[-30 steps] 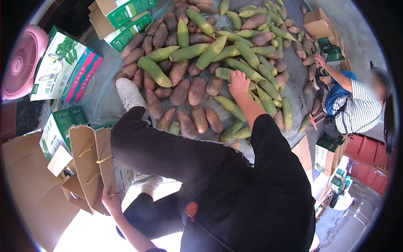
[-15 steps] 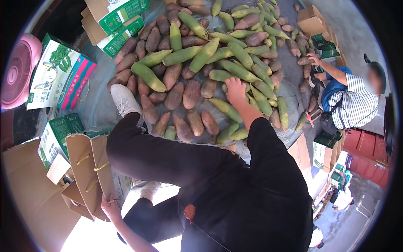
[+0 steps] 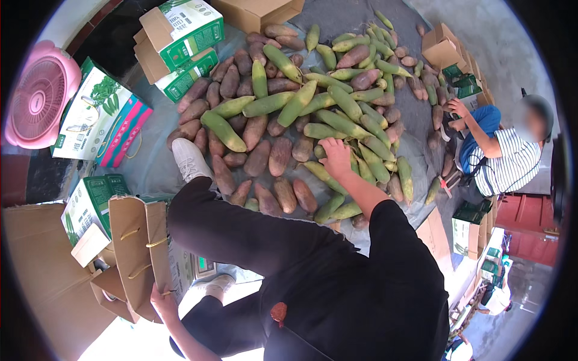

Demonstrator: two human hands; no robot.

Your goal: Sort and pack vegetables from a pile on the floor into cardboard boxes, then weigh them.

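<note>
My right hand (image 3: 337,157) reaches over the pile with its fingers apart, touching or just above the radishes there. Beside it lie a green radish (image 3: 326,178) and another green radish (image 3: 325,131). Purplish-brown radishes (image 3: 280,156) lie to its left, close to my shoe. At lower left, my left hand (image 3: 164,302) is closed on the edge of an opened cardboard box (image 3: 127,225) with yellow cord handles. What its fingertips press against inside is hidden.
Green-and-white cartons (image 3: 192,36) stand at upper left, near a pink fan (image 3: 42,96). A scale (image 3: 205,265) with a lit display sits by my lower shoe. At right a person in a striped shirt (image 3: 512,157) crouches beside the pile. Grey sheeting (image 3: 150,165) lies under the radishes.
My right hand has drawn back slightly from the green radishes, its fingers now pointing more to the left. The left hand keeps its hold on the box. The whole view has shifted a little.
</note>
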